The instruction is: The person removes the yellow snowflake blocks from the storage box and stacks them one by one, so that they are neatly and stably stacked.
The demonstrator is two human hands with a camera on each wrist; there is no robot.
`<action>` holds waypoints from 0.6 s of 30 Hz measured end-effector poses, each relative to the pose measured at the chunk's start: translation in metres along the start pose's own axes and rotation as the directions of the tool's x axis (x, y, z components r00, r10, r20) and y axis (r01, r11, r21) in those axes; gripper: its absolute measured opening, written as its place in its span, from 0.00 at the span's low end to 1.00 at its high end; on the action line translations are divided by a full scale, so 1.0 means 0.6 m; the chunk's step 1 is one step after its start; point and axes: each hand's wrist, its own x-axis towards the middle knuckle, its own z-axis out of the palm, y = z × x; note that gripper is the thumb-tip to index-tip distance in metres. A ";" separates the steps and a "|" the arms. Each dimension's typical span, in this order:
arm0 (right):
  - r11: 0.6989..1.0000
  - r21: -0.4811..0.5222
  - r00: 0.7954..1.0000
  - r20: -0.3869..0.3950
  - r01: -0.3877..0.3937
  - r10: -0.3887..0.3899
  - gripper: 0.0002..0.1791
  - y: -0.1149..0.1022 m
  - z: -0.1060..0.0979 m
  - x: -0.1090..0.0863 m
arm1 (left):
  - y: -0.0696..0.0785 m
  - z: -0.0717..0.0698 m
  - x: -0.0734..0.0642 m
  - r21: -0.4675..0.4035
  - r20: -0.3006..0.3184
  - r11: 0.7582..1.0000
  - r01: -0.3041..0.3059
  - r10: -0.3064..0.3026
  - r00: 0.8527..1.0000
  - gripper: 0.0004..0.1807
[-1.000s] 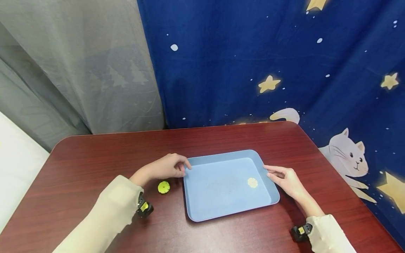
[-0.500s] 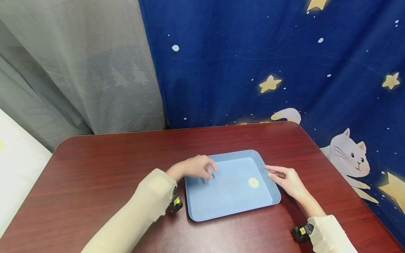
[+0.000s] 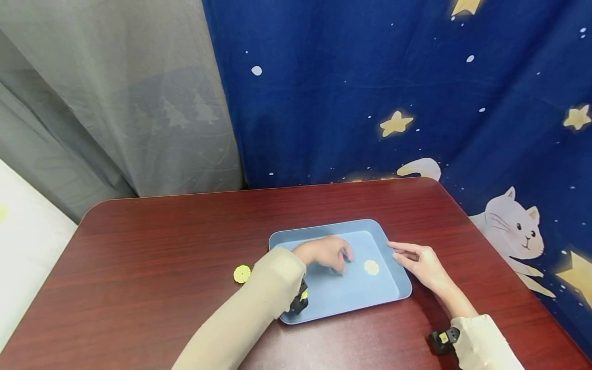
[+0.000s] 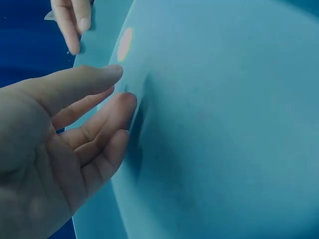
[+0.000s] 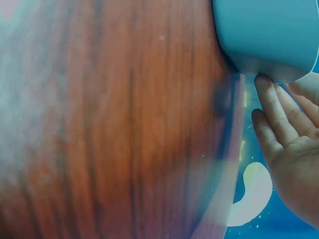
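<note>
A shallow light-blue tray [image 3: 365, 303] lies on the table, with a small pale, scalloped disc [image 3: 371, 267] on its floor. My left hand [image 3: 326, 253] hovers over the tray left of the disc, fingers loosely bent. In the left wrist view, nothing lies between the thumb and fingers of that hand [image 4: 65, 134]. Along the tray's right rim, my right hand [image 3: 424, 266] touches the edge with thumb and nearly straight fingers. The right wrist view has these fingers [image 5: 271, 109] against the outside of the tray wall [image 5: 271, 35]; the thumb is partly hidden.
A yellow-green disc with a notched edge [image 3: 242, 274] lies on the reddish-brown table [image 3: 162, 257], left of the tray and beside my left sleeve [image 3: 259, 293]. Behind the table hang a grey curtain [image 3: 129, 103] and a blue curtain [image 3: 324, 103].
My left hand has moved right, from the tray's left rim to above its floor. The sleeve hid the yellow-green disc midway. My right hand and the tray stay put.
</note>
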 end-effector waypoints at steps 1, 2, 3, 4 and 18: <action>1.000 -0.002 1.000 -0.001 0.002 -0.002 0.18 0.000 0.000 0.000 | 0.004 0.002 0.005 0.007 -0.005 1.000 -0.003 0.003 1.000 0.16; 1.000 -0.002 1.000 -0.001 0.003 -0.003 0.18 0.001 0.000 0.000 | 0.007 0.005 0.009 0.015 -0.012 1.000 -0.005 0.005 1.000 0.16; 1.000 -0.004 1.000 -0.002 0.007 -0.007 0.18 0.001 0.000 0.000 | 0.011 0.007 0.013 0.025 -0.020 1.000 -0.008 0.008 1.000 0.16; 1.000 -0.007 1.000 -0.002 0.011 -0.011 0.18 0.002 0.000 0.000 | 0.014 0.010 0.017 0.034 -0.027 0.999 -0.008 0.009 1.000 0.17; 1.000 0.003 1.000 -0.004 0.022 -0.022 0.17 0.001 -0.001 0.000 | 0.032 0.039 0.065 0.030 -0.134 0.997 0.073 -0.068 0.989 0.18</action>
